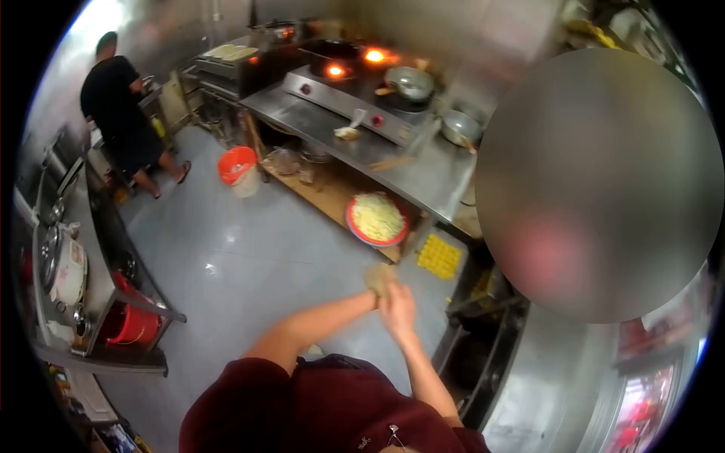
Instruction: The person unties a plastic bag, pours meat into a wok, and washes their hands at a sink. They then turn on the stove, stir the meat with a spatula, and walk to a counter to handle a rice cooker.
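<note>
My left hand (380, 278) is stretched out in front of me over the floor. It is smeared by motion and looks paler than the forearm, as if in a thin glove. Its fingers cannot be made out. My right hand (397, 308) is closed at the left wrist, seemingly pinching the edge of that pale covering. Just beyond the hands, a red basin (351, 224) heaped with pale yellow shreds (377, 217) stands on the wooden lower shelf (321, 189). A yellow egg tray (439, 257) lies to the right of it.
A steel counter (445, 181) carries a gas stove (340, 106) with glowing burners, a wok (409, 83) and a metal bowl (461, 127). An orange bucket (237, 162) stands on the floor. Another person (113, 98) works at the far left. A steel table (98, 264) runs along the left.
</note>
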A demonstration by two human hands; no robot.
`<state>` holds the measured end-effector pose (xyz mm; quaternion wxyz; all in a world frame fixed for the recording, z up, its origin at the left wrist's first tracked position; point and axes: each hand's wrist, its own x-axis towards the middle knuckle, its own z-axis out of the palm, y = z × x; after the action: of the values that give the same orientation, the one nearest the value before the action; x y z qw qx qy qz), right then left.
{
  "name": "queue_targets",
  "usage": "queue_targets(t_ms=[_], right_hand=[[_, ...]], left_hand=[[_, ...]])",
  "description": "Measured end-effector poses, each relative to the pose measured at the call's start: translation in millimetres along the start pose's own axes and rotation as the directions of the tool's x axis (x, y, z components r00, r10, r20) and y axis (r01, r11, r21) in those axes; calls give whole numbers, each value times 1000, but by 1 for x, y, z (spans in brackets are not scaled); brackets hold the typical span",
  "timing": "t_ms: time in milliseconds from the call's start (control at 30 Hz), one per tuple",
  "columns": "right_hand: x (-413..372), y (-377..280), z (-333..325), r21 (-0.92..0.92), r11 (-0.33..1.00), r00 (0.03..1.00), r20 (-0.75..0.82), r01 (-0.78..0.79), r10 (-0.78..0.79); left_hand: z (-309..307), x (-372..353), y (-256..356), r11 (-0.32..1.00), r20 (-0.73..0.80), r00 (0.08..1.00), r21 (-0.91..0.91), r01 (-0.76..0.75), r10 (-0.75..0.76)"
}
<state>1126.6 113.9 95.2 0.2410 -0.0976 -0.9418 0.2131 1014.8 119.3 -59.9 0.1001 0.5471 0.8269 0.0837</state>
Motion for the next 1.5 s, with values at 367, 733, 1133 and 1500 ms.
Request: queue_targets(t_ms=[367, 733, 1133, 1500], right_hand=[[125, -177, 138, 678, 429, 708, -193, 596, -679], [353, -89, 329, 627, 636, 871, 464, -451, 160], [508, -204, 484, 767, 613, 886, 403, -189, -230], [699, -23, 542, 320, 880, 936, 145, -351, 320]], left_hand=[[-97, -75, -287, 813, -86, 824, -248, 527, -560], [-183, -48, -411, -470, 407, 308, -867, -166, -860], [-233, -58, -658, -297, 234, 267, -928, -226, -935], [-260, -92, -835, -204, 236, 385, -971, 124, -892]])
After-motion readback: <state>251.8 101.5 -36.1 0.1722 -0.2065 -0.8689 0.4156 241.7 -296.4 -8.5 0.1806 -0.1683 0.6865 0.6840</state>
